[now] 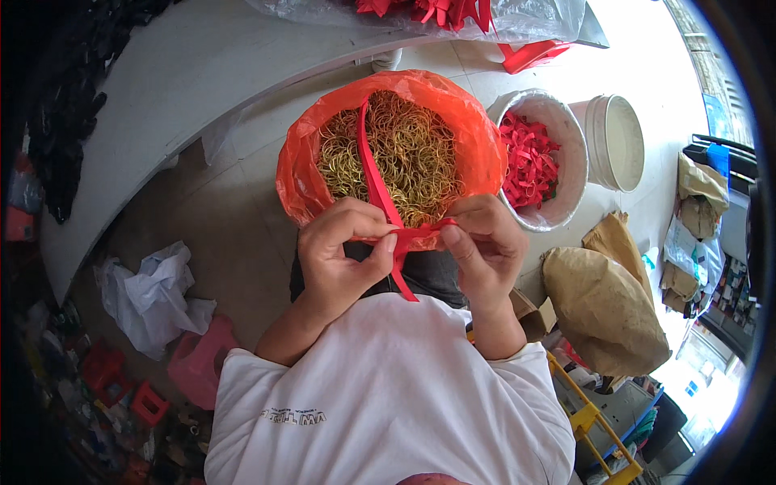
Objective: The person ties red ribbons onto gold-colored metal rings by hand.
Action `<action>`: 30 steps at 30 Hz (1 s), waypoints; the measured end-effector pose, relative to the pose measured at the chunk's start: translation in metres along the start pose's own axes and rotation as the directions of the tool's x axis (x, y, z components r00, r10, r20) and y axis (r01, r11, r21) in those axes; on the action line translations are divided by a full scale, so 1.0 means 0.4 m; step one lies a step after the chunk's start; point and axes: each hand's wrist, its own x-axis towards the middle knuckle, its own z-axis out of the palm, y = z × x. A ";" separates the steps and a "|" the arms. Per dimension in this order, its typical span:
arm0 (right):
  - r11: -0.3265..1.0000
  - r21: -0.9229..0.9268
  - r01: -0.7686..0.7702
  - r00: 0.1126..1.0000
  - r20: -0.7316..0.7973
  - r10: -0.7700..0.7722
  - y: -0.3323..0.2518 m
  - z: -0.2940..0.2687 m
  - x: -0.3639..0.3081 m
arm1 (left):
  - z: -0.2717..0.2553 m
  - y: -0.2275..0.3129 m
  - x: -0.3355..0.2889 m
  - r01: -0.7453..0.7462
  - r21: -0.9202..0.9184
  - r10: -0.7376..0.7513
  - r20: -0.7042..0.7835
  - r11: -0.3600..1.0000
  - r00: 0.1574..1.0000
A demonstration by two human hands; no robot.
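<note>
A red ribbon strap (374, 174) runs from the far rim of an orange plastic bag lining down toward me, and its loose end hangs below my fingers. My left hand (343, 250) pinches the red ribbon near its crossing. On the other side, my right hand (487, 249) pinches a short sideways piece of red ribbon between thumb and finger. Just beyond both hands stands the orange-lined container (296, 174), filled with many gold-coloured metal rings (420, 153). Whether the sideways piece is threaded through a ring is too small to tell.
Right of the rings, a white-lined bucket (575, 153) holds red ribbon pieces (529, 162), beside a pale bucket (626, 141). A white table (174, 77) curves across the far left. Brown sacks (602, 307) lie right; a crumpled white bag (153, 295) and pink stool (198, 364) lie left.
</note>
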 end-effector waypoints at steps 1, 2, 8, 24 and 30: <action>0.996 0.069 -0.053 0.997 -0.054 0.057 0.002 0.005 -0.006 | 0.002 0.002 0.003 0.000 -0.001 0.000 0.002 1.000 1.000; 0.985 0.141 -0.102 0.988 -0.104 0.117 0.003 0.007 -0.010 | 0.006 0.007 0.010 0.005 -0.028 -0.006 -0.020 1.000 1.000; 0.997 -0.045 0.067 0.998 0.006 -0.067 -0.003 -0.001 0.018 | 0.008 0.006 0.023 0.023 -0.059 -0.017 0.091 0.998 0.996; 0.999 -0.015 -0.035 0.988 0.152 0.037 0.000 -0.002 0.031 | 0.011 0.014 0.017 0.309 -0.270 -0.265 0.186 0.912 0.946; 0.867 0.363 -0.342 0.937 0.203 0.285 0.000 -0.002 0.018 | -0.021 -0.010 0.011 0.434 -0.426 -0.295 0.354 0.794 0.887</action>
